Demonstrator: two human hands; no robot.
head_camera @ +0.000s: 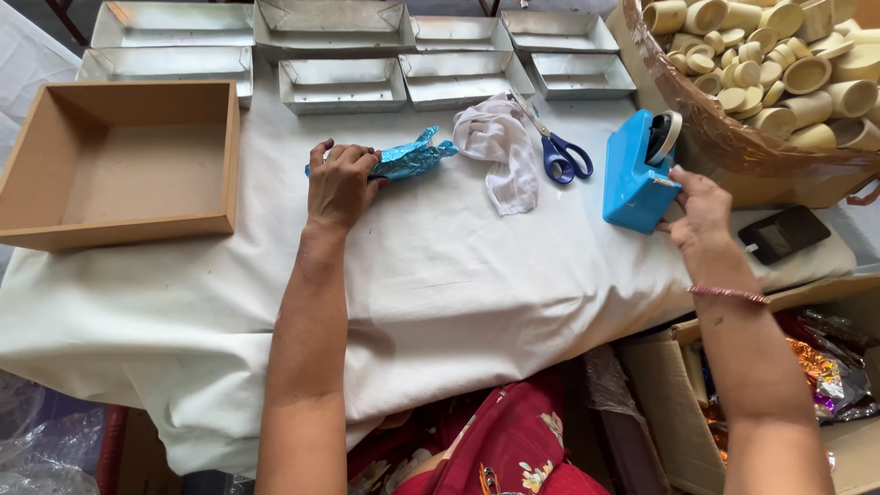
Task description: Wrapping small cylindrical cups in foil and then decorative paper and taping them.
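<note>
Left hand [339, 183] hides perhaps half the blue foil bundle [412, 158].

An open, shallow brown wooden box [119, 165] sits at the left of the white cloth-covered counter [458, 284]. Rows of shiny rectangular metal trays [341, 87] line the far edge. A crumpled white cloth [504, 147] lies near the middle, with blue-handled scissors [561, 154] just beside it. At the far right a woven basket [733, 137] holds pale cylindrical cups [770, 64]. A dark flat phone [785, 233] lies near the right edge, above a cardboard carton [678, 394] of shiny wrappers.
</note>
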